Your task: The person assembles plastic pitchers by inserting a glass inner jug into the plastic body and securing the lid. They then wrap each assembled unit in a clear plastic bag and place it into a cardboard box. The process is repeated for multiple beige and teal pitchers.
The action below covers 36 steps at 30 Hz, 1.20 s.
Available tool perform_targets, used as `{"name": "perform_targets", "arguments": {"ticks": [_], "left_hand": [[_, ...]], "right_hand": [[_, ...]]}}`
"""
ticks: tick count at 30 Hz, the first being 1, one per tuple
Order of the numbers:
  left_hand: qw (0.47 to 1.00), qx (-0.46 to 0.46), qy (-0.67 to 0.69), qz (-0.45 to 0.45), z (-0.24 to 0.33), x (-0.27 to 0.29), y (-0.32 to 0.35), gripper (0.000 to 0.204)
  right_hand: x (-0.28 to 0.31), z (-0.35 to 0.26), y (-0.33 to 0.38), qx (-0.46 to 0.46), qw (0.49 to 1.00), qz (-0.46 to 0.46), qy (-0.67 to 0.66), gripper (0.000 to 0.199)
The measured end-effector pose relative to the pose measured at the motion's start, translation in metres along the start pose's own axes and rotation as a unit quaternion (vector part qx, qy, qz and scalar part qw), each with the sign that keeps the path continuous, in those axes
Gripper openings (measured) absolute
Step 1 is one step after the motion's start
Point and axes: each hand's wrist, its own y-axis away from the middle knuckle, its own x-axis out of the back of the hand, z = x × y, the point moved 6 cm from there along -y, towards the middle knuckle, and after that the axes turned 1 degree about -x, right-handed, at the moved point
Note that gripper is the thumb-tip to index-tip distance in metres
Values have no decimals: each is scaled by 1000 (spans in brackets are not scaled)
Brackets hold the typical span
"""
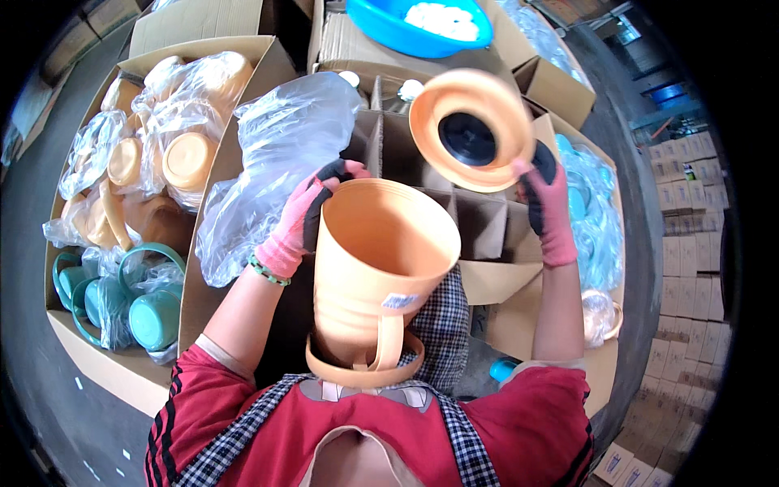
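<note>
A peach-orange plastic jug (349, 284) stands tilted before my body, its wide mouth facing up. My left hand (302, 213), in a pink and black glove, is closed on the jug's rim at the left. A side handle (389, 341) and a small label are on the jug's near wall. An orange band (357, 377) loops around its lower end. In my gloved right hand (548, 204) is a round orange lid (428, 122) with a black centre, pinched by its right edge. The lid is raised beyond the jug, apart from its mouth, and slightly blurred.
At the left, a carton (114, 369) holds orange and teal vessels in plastic bags. A clear plastic bag (284, 146) drapes over a carton edge. Ahead is a divided carton (487, 280), with a blue basin (381, 28) of white pieces behind. Stacked boxes (682, 276) line the right.
</note>
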Motion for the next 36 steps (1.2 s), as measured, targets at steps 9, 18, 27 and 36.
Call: {"name": "perform_targets", "arguments": {"ticks": [9, 18, 27, 36], "left_hand": [[955, -213, -205, 36, 63, -119, 82, 77], [912, -237, -327, 64, 76, -138, 106, 65], [769, -395, -492, 103, 90, -144, 78, 56], [945, -204, 197, 165, 20, 28, -11, 35]], "right_hand": [[-81, -52, 120, -174, 906, -88, -375, 24], [-118, -164, 138, 426, 822, -82, 370, 77], [-108, -118, 99, 45, 974, -180, -134, 50], [41, 92, -27, -122, 982, 129, -61, 30]]}}
